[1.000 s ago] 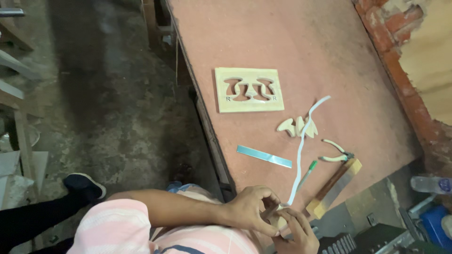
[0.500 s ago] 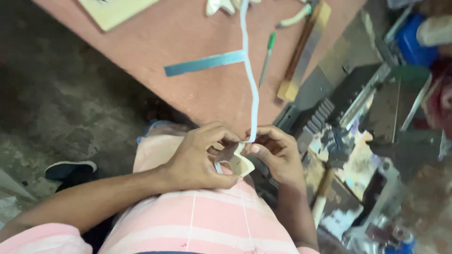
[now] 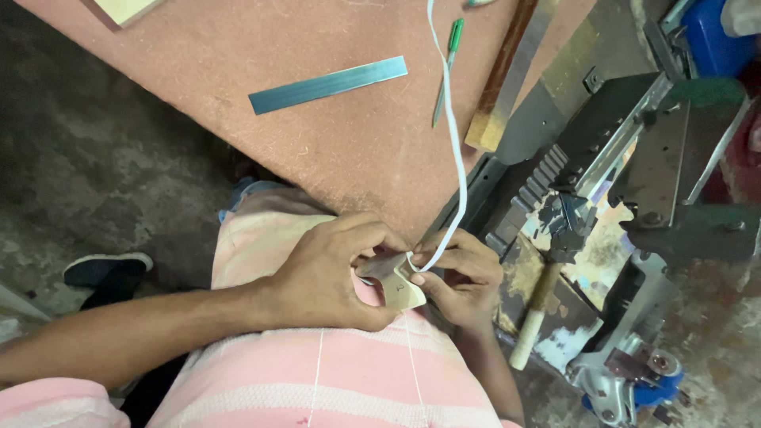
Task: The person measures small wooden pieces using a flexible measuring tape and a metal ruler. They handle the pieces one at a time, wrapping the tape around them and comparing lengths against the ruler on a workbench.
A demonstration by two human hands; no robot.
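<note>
Both my hands meet in front of my pink striped shirt, just below the edge of the reddish table [image 3: 301, 158]. My left hand [image 3: 325, 273] and my right hand [image 3: 464, 277] together pinch a small pale wooden piece [image 3: 402, 292]. A long white strap [image 3: 453, 150] runs from the table top down to the piece and loops at my right fingertips, which grip its end. My fingers hide part of the wooden piece.
On the table lie a steel ruler [image 3: 327, 85], a green pen [image 3: 446, 63], a wooden bar [image 3: 501, 83] and a pale board's corner [image 3: 125, 9]. A metal machine [image 3: 634, 158] and a wooden-handled hammer [image 3: 535, 321] stand right. A shoe [image 3: 107, 269] rests on the floor.
The view has dropped from the table top and closed in on my lap. My hands stay together on the wooden piece, with the strap still looped at it.
</note>
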